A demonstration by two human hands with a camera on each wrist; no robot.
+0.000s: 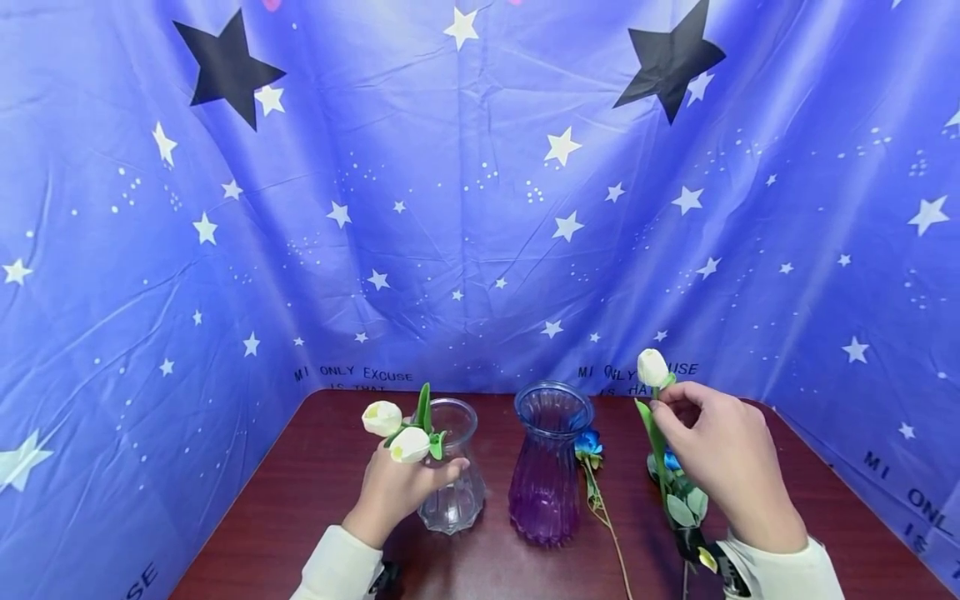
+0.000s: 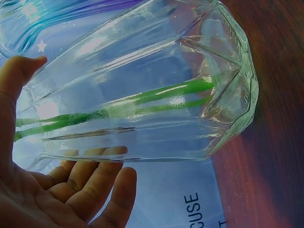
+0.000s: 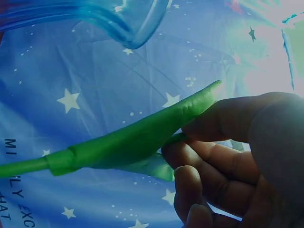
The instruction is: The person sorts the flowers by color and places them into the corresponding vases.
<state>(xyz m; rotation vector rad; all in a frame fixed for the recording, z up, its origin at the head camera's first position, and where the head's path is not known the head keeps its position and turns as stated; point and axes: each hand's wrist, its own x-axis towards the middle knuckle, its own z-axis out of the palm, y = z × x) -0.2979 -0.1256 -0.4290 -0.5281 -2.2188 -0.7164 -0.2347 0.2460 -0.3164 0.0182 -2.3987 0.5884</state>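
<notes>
My left hand [image 1: 401,492] curls loosely round the upper part of a clear ribbed glass vase [image 2: 142,104]. Its thumb lies along one side and its fingers reach the other. Two white tulips [image 1: 410,445] stand in that vase, their green stems [image 2: 156,95] running down inside the glass. On the right, my right hand [image 1: 723,454] pinches the stem of a single white tulip [image 1: 652,367] just below the bloom, holding it upright above the table. A long green leaf [image 3: 137,137] on that stem fills the middle of the right wrist view; the bloom is out of that view.
Between the hands stands a purple-and-blue glass vase [image 1: 546,492]. A blue flower [image 1: 588,446] on a long stem lies beside it. Under my right hand are more leaves [image 1: 682,508] and another blue flower, partly hidden. A starry blue cloth [image 1: 465,208] surrounds the dark red table [image 1: 277,500].
</notes>
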